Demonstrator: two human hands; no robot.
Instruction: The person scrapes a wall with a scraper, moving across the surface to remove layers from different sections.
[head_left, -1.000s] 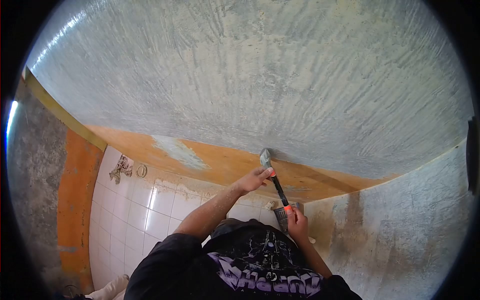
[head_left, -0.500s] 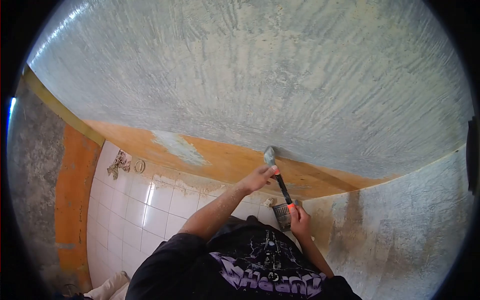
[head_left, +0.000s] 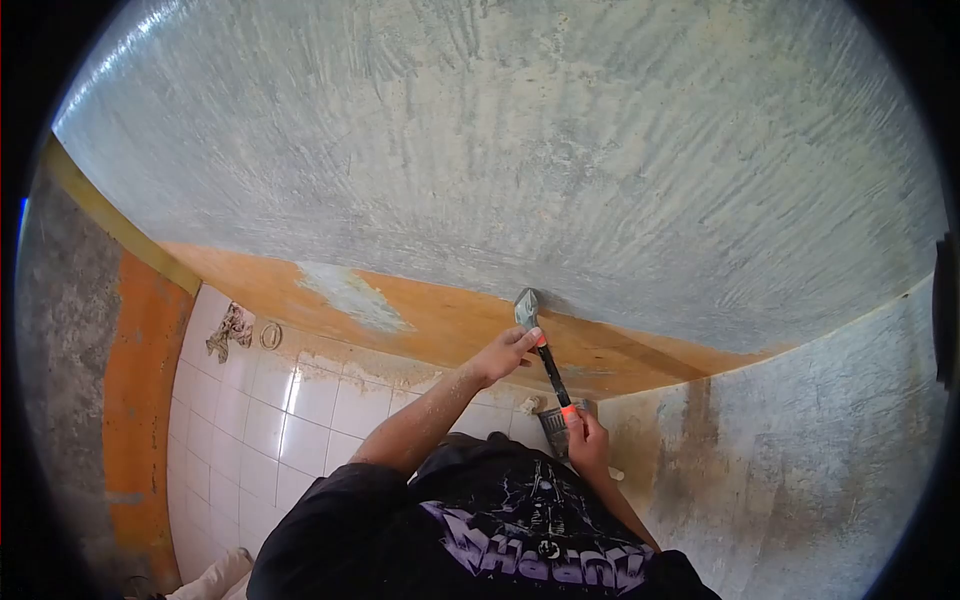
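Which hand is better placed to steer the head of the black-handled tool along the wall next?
Probably the left hand: it grips the tool just below its head, near the wall. The right hand holds the far end.

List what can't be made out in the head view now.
In the head view:
Black-handled tool: lower end hidden by the right hand.
Ribbed tray: partly covered by the right hand.
Pale trouser leg: cut off by the bottom edge.
Dark object at far right: cut off by the lens's edge.
Crumpled item, left: too small to identify.
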